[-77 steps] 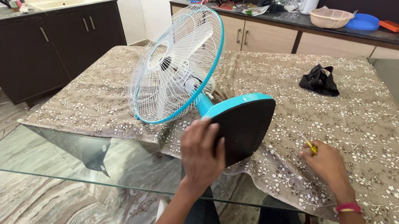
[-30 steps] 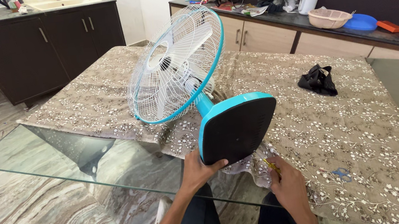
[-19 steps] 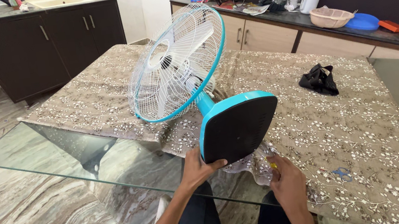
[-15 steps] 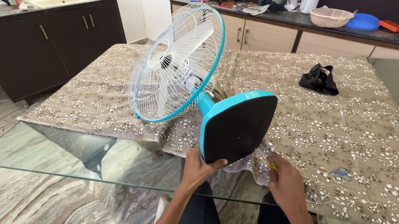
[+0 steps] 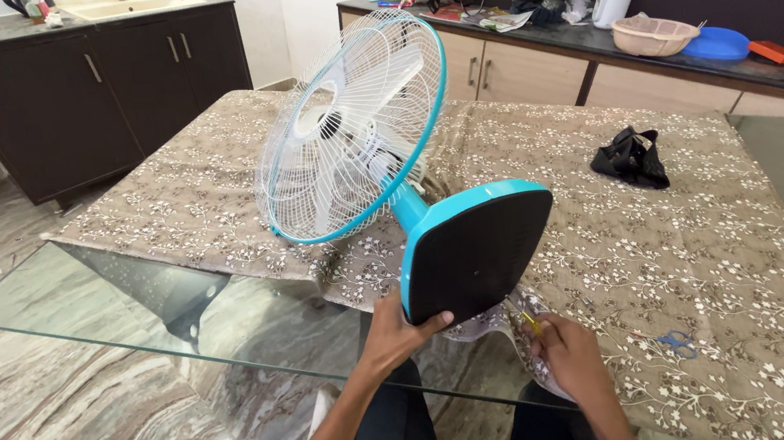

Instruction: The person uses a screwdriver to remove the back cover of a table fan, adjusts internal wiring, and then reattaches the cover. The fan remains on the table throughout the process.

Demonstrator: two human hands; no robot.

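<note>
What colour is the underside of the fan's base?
Black, rimmed in turquoise, on the fan's base, seen best in the head view.

Left hand: we reach it up from the lower frame edge on a bare, nearly straight forearm, palm forward, thumb hooked over a rim and fingers hidden behind it. Right hand: we hold it lower and to the right, back of the hand toward the camera, fingers curled closed around a slim shaft, wrist bent slightly inward toward the left hand.
</note>
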